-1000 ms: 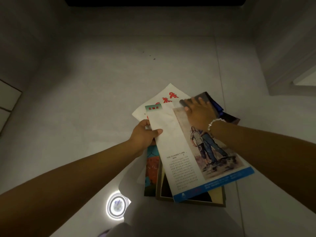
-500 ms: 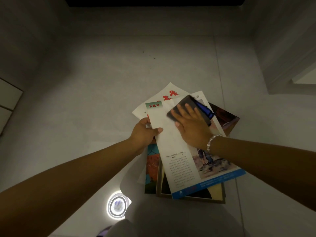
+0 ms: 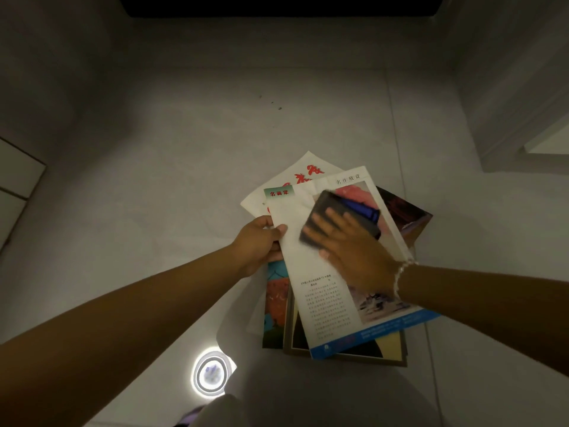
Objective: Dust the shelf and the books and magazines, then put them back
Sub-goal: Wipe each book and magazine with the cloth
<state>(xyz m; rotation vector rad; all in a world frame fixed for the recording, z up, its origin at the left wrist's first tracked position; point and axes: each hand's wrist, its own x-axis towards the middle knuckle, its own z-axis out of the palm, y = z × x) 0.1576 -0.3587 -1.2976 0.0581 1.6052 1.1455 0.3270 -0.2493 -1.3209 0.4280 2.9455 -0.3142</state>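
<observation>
A white magazine (image 3: 320, 300) with a blue bottom band and printed text lies on top of a loose pile of books and magazines (image 3: 345, 354) on the floor. My left hand (image 3: 257, 241) grips its left edge, thumb on the page. My right hand (image 3: 354, 251) lies flat, fingers straight, pressing a dark cloth (image 3: 345, 214) with a blue fold onto the magazine's upper half. A white paper with red characters (image 3: 298, 177) sticks out from under the magazine's top. The picture on the page is partly hidden by my right hand and wrist.
Pale grey floor tiles (image 3: 184, 164) spread to the left and ahead. A dark opening (image 3: 277, 4) runs along the top edge. A white ledge or door frame (image 3: 523, 134) stands at the right. A round light reflection (image 3: 211, 374) glows on the floor near my knees.
My right hand with the cloth has slid down and left across the magazine, from its top right corner toward the middle. The left hand keeps its hold on the edge.
</observation>
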